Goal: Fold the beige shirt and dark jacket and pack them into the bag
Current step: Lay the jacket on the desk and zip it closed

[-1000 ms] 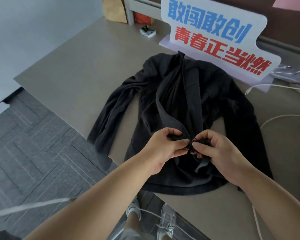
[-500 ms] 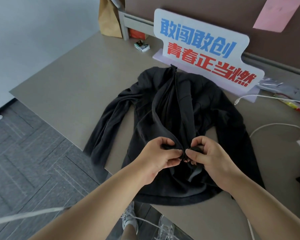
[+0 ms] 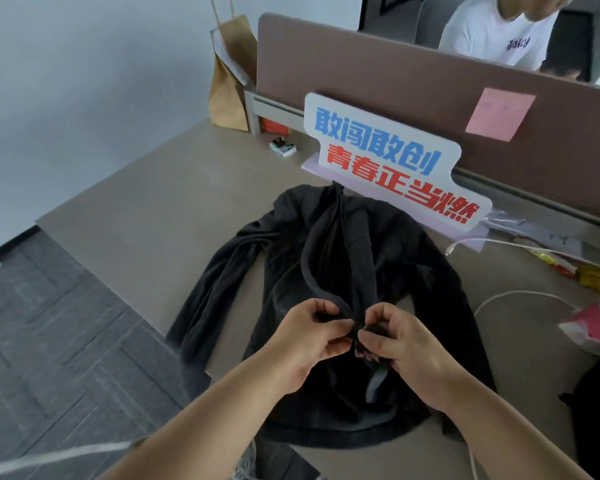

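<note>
The dark jacket (image 3: 343, 265) lies front up on the bench (image 3: 146, 209), collar toward the far edge and hem reaching the near edge. One sleeve trails off over the near left edge and the other runs down along the right side.

Both hands meet low on the jacket's front opening. The left hand (image 3: 302, 344) has its fingers (image 3: 329, 332) curled and pinches the left front edge between thumb and fingertips. The right hand (image 3: 409, 348) is curled in the same way, its fingers (image 3: 373, 337) pinching the right front edge, almost touching the left hand. The small dark piece between the two pinches may be a zip end, but it is too small to tell.

Just behind the collar, a white sign (image 3: 388, 157) with blue and red characters stands against a brown partition (image 3: 378, 88) that carries a pink note (image 3: 499, 114). A brown paper bag (image 3: 231, 81) stands at the far left corner, with a small box (image 3: 283, 146) near it. A white cable (image 3: 520, 295) loops across the bench to the right of the jacket.
</note>
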